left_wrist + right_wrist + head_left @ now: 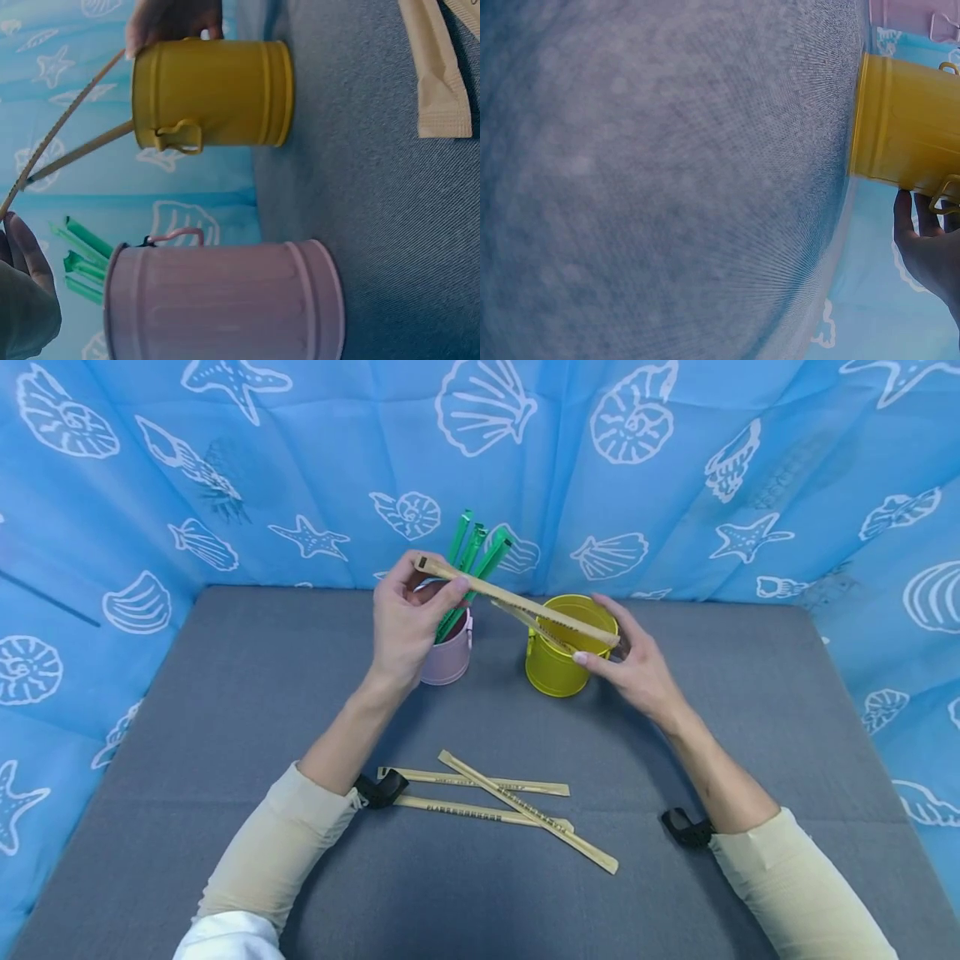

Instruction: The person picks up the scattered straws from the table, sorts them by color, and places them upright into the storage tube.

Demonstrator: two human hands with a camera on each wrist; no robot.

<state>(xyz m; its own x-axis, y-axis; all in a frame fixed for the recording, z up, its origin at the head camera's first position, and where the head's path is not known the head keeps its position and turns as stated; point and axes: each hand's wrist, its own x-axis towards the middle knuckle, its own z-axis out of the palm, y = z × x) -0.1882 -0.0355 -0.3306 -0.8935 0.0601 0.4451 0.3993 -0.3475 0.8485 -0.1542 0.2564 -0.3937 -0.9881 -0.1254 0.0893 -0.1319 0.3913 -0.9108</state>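
Note:
My left hand (405, 627) pinches one end of a tan paper-wrapped straw (510, 597) between thumb and fingers. The straw slants down to the right, its far end over the mouth of a yellow bucket (557, 672). Another tan wrapped straw (538, 628) leans out of that bucket. My right hand (645, 672) holds the bucket by its right side, thumb at the near rim; in the right wrist view its fingers (901, 217) touch the yellow wall. Behind my left hand stands a pink bucket (446, 664) with several green wrapped straws (491, 560) upright in it.
Three tan wrapped straws lie on the grey table (225, 735) in front of the buckets, one (525, 810) crossing over the other two. A blue curtain (337, 443) with white shells hangs behind the table's back edge.

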